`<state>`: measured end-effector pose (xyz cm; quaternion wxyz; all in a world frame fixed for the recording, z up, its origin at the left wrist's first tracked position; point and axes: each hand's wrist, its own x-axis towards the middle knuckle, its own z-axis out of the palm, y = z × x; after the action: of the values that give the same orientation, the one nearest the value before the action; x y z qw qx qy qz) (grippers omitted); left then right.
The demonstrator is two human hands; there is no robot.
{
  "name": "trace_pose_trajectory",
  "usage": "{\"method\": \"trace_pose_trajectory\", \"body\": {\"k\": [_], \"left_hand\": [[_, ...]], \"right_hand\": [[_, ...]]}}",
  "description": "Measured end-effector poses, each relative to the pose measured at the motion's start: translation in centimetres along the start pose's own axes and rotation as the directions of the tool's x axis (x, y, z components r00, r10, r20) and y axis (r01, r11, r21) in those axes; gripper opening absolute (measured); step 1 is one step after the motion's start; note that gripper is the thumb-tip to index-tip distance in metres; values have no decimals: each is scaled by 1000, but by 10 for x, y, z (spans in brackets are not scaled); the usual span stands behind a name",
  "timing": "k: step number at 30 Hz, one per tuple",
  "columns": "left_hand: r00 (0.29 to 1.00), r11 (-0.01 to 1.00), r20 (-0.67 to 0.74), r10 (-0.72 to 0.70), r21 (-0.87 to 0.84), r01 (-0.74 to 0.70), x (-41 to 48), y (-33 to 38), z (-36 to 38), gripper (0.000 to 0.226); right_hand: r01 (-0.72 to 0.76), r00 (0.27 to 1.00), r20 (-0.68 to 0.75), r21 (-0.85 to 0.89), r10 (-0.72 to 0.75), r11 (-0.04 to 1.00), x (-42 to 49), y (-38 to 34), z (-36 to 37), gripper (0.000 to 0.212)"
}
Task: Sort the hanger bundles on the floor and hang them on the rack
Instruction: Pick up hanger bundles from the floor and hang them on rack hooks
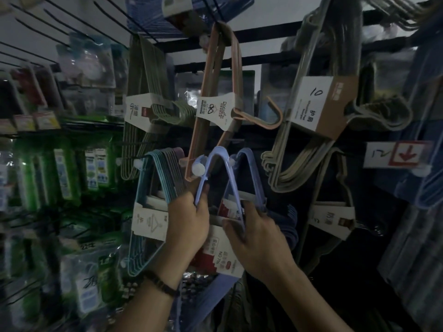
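Note:
A bundle of light blue hangers (223, 173) with a red and white paper label is held up against the rack, its corner at a white-tipped peg (198, 169). My left hand (187, 224) grips the bundle's left arm. My right hand (254, 233) grips its right arm and the label. Behind it hangs another blue bundle (251, 164). Around it on the black rack (263, 34) hang an orange bundle (215, 97), a teal bundle (148, 207), a grey-green bundle (146, 92) and beige bundles (311, 116).
Green packaged goods (60, 173) hang on pegs to the left. Bare black pegs (48, 22) stick out at the upper left. A price card with a red arrow (398, 154) sits at the right. Blue hangers (422, 178) hang at the far right.

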<state>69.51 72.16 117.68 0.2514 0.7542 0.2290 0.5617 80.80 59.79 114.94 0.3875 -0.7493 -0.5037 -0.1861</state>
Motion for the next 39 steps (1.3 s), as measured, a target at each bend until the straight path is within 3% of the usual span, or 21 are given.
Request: {"method": "trace_pose_trajectory", "body": {"k": [5,13,17,19,22,24,26,28,32,35,38,39], "left_hand": [[1000,1000,27,11,-26,-11,5,5,8,29],[998,999,23,51,14,-52,-11,6,-3,30],[978,987,191,89,116,-112,-3,17,-1,27],[957,981,274,90,141,-133,0,19,-3,37],[953,970,300,30,223,-101,-2,18,-5,66],[951,961,310,-2,262,-84,-8,16,-6,73],[946,957,325,3,272,-97,-14,11,-7,63],[944,954,328,25,276,-121,-21,6,-8,44],[953,964,303,-5,254,-76,-40,-9,-8,13],[945,964,309,-110,265,26,-60,-21,-6,10],[928,952,325,-180,296,81,-84,-33,-4,11],[915,938,338,-219,330,103,-93,-35,-6,13]], "right_hand": [[-84,992,-99,-118,72,989,11,-7,1,30],[-129,990,-70,-177,119,976,-6,-15,-15,21],[-207,976,-111,-178,190,962,-5,-7,-17,13],[-236,969,-114,-188,217,953,0,-1,-16,16],[-303,952,-107,-188,288,934,19,8,-14,19],[-330,943,-110,-201,313,922,35,11,-11,25],[-323,946,-111,-250,304,913,49,17,-3,28],[-289,957,-105,-428,270,856,59,24,8,32],[-224,965,-42,-643,259,732,66,42,22,54],[-206,960,13,-642,278,738,62,56,28,58],[-111,984,55,-558,170,822,42,53,31,65],[-111,991,14,-497,136,860,31,48,28,58]]}}
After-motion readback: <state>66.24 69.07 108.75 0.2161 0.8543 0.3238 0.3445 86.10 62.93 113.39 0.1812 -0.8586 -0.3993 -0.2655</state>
